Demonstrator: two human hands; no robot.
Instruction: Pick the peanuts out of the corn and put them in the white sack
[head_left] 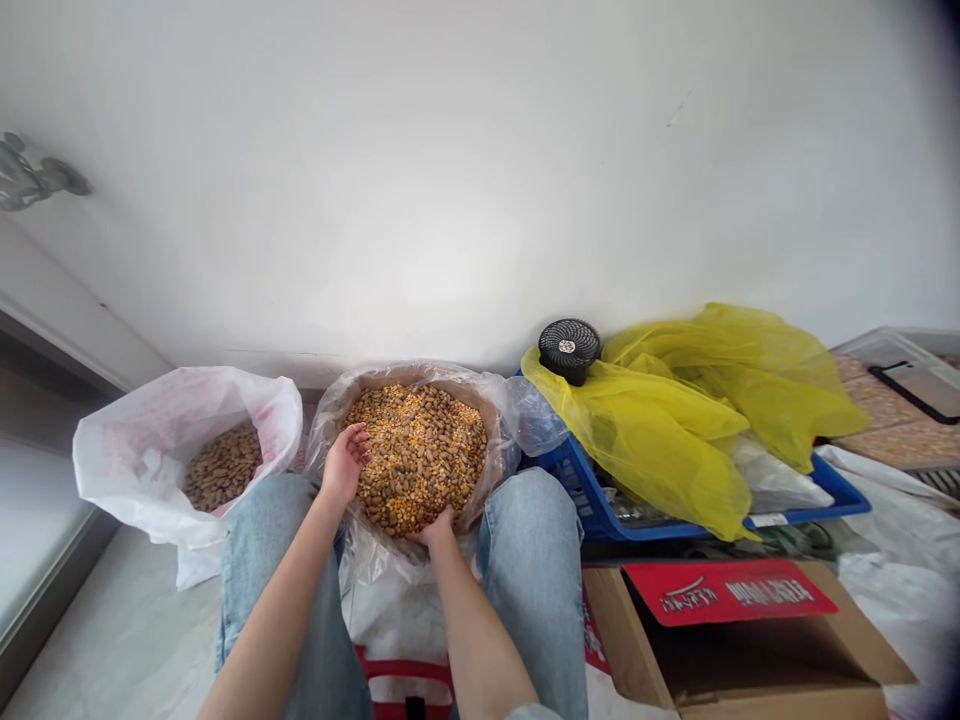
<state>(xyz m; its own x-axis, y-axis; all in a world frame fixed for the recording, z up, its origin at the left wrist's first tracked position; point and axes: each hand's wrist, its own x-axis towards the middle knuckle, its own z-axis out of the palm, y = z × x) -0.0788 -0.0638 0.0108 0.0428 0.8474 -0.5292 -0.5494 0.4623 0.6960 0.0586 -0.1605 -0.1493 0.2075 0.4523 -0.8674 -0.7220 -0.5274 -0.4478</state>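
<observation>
A plastic-lined sack (328,440) stands between my knees, full of yellow corn kernels mixed with brown almond-like nuts (420,458). My left hand (346,462) is cupped and open at the left edge of the heap, its fingers apart and touching the mix. My right hand (437,527) sits at the near rim of the sack, its fingers hidden in the mix. To the left, a white plastic bag (142,470) holds a smaller pile of brown nuts (223,466), without corn.
My jeans-covered legs (531,560) flank the sack. To the right, yellow netting (675,420) and a small black fan (568,351) lie on a blue plastic crate (592,505). An open cardboard box (742,640) stands at front right. A white wall (450,200) rises behind.
</observation>
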